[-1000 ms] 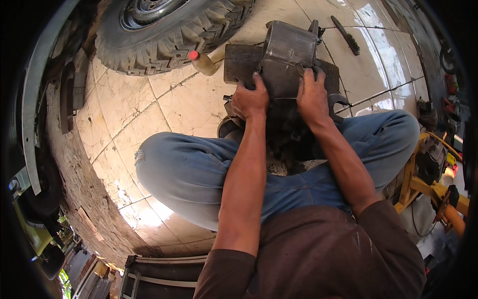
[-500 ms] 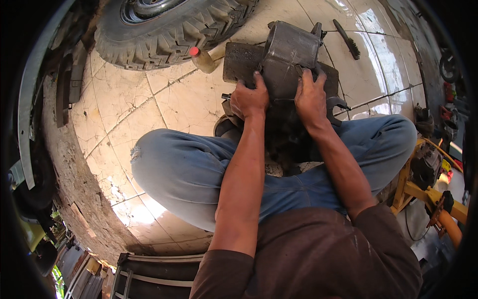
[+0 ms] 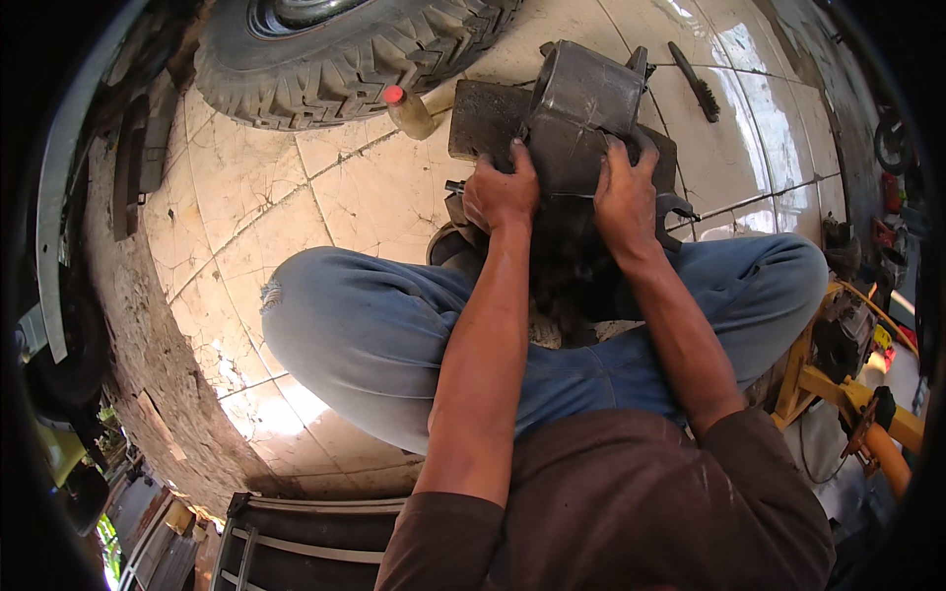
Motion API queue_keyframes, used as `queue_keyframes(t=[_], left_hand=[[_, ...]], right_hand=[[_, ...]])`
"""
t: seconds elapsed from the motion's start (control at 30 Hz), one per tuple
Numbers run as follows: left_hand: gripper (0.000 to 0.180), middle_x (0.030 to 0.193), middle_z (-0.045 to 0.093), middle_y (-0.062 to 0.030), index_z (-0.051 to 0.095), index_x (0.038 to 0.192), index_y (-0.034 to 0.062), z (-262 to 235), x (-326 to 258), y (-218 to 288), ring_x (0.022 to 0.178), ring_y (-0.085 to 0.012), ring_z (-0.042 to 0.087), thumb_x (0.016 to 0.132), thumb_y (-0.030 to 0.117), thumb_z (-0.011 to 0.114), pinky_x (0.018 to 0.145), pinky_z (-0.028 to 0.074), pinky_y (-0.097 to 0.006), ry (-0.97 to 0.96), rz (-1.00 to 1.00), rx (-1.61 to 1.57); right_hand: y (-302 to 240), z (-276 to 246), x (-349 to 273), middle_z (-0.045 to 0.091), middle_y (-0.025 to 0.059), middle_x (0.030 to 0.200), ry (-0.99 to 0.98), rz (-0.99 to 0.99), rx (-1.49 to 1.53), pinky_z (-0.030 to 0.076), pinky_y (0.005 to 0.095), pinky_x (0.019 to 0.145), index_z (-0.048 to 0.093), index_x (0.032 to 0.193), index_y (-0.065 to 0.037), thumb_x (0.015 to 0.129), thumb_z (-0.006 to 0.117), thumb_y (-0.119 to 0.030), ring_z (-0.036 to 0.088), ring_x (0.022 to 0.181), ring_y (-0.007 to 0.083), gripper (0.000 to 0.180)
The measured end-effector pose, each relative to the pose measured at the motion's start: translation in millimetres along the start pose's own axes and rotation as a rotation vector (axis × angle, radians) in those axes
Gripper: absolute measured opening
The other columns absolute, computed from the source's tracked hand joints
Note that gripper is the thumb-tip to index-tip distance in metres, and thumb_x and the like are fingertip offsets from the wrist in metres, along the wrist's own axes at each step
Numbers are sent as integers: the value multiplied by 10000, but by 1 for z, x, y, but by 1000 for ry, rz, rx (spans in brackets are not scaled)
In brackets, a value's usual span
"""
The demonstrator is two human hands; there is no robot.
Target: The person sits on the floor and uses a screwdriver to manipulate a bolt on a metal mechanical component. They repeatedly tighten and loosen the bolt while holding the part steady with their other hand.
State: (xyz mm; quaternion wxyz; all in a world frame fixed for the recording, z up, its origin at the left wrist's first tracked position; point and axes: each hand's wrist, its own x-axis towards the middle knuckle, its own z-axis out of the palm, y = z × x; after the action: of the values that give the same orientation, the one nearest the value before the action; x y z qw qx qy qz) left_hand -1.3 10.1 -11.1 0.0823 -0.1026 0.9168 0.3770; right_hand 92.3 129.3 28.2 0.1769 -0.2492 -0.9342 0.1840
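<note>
Left hand [image 3: 503, 192] and right hand [image 3: 627, 202] clamped on opposite edges of a dark boxy housing [image 3: 581, 98], some fingers hidden, housing between left and right edges of a half-covered dark slab [image 3: 483, 118], tiled surface [image 3: 355, 202] beneath, near end lost in shadow

You have one left hand [image 3: 503, 192] and one right hand [image 3: 627, 197], two in all, with two forearms [image 3: 481, 345], two knees [image 3: 320, 310] and one shirt [image 3: 631, 502] of your own, and you can count one dark housing [image 3: 583, 94], one big tyre [image 3: 325, 94], one bottle [image 3: 412, 116], one brush [image 3: 697, 84] and one yellow frame [image 3: 836, 386].
</note>
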Motion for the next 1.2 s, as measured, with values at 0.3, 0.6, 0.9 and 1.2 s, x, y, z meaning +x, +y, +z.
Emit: queue_keyframes(t=[0.3,0.6,0.9,1.2], left_hand=[[627,957,740,-272,761,996,-30,1,0,-2,951,-467,700,851,571,660,870,516,-516,-8,-4,-24],[620,966,737,-279,761,992,-39,5,-1,-4,973,-465,700,850,557,667,871,521,-500,19,20,-45],[648,974,732,-296,752,1015,-56,1,1,1,975,-470,697,852,565,664,891,510,-512,-2,6,-31],[677,998,730,-295,746,1039,-56,1,2,-1,1015,-464,690,853,587,651,912,504,-503,4,11,-19]], right_hand=[[-6,0,2,396,434,1337,-23,30,32,563,589,794,545,1328,-105,1001,523,-115,650,873,575,328],[-9,1,2,403,404,1357,-63,95,14,553,606,813,540,1333,-101,1002,509,-113,643,899,586,332],[-10,-3,5,403,405,1347,-65,89,38,553,599,821,533,1325,-80,1000,505,-104,644,902,583,327],[-10,2,6,370,416,1381,-78,98,30,560,596,812,537,1315,-85,1004,500,-112,648,881,583,314]])
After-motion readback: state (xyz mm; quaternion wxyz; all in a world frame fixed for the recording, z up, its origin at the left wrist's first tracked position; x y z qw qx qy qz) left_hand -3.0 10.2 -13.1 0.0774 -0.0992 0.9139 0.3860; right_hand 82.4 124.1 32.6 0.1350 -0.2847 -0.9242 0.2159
